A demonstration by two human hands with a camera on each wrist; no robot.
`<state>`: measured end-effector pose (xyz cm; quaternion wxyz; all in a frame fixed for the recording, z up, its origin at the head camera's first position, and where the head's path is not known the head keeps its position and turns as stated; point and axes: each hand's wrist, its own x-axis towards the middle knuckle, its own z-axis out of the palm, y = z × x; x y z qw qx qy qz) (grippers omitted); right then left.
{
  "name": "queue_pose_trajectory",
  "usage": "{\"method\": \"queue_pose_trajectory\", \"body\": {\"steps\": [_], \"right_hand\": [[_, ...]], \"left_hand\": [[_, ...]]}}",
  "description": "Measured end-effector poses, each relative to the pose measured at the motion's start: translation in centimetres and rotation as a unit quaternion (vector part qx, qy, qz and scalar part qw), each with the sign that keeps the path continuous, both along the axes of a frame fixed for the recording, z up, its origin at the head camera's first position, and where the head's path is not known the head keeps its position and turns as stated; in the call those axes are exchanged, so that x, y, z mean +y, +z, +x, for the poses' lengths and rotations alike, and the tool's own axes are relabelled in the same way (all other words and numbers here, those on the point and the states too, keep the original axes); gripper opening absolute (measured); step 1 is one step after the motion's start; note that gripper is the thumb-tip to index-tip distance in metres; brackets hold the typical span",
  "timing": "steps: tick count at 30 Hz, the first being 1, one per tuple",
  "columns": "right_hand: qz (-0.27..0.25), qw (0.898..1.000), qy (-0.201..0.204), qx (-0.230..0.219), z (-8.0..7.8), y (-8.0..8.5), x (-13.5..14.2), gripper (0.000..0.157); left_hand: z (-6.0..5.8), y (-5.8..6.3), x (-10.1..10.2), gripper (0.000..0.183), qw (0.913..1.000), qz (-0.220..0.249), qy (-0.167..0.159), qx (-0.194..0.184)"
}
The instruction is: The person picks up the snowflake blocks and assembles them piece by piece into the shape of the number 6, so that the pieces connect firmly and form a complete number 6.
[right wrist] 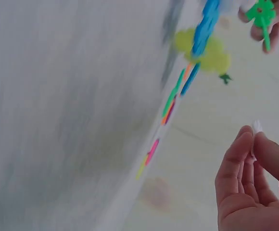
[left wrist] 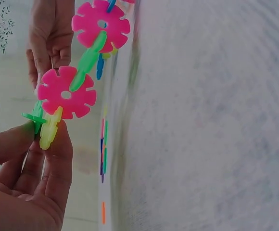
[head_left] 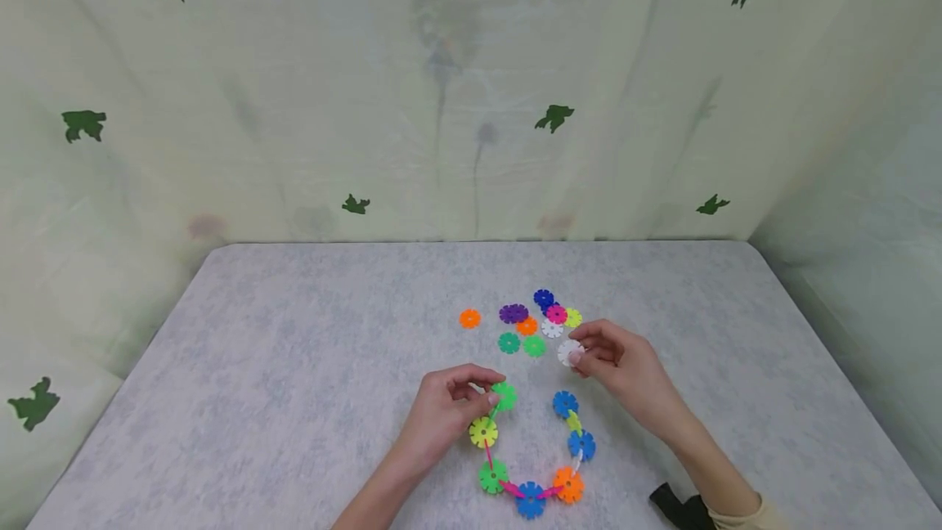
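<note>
With my right hand I'm pinching a white disc, which is sitting beyond and to the right of the green disc my left hand is pinching at the chain's left end.

Looks like a little curtained-off spot tbh, can't tell if it's in a home or a studio: pale green sheets with dark green bird-like prints hang behind and beside a mottled grey tabletop.
</note>
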<state>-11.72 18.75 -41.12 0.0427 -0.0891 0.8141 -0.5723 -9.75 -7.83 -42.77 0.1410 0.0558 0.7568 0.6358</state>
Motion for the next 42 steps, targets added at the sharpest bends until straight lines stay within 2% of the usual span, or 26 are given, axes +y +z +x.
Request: {"method": "queue_pose_trajectory", "body": {"steps": [8,19,29,36,39,42], "right_hand": [[-0.060,0.998,0.002,-0.032,1.5,0.3,-2.7,0.018],[-0.059,0.997,0.040,-0.030,2.0,-0.3,-4.3,0.012],[-0.068,0.996,0.040,-0.042,2.5,-0.3,-5.1,0.007],[-0.071,0.995,0.052,-0.047,2.5,-0.5,-5.2,0.009],[-0.079,0.993,0.068,-0.057,2.3,-0.7,-5.0,0.012],[-0.063,0.993,0.081,-0.065,2.1,-0.7,-4.7,0.014]], "left_hand": [[-0.1,0.3,0.2,0.018,0.9994,0.016,0.019,-0.026],[0.0,0.4,0.5,0.022,0.9954,0.075,0.033,-0.051],[0.0,0.1,0.3,0.025,0.9876,0.133,0.023,-0.080],[0.0,0.5,0.1,0.023,0.9894,0.117,0.016,-0.084],[-0.1,0.4,0.0,0.023,0.9919,0.094,-0.004,-0.085],[-0.2,0.2,0.0,0.026,0.9950,0.061,-0.034,-0.072]]}}
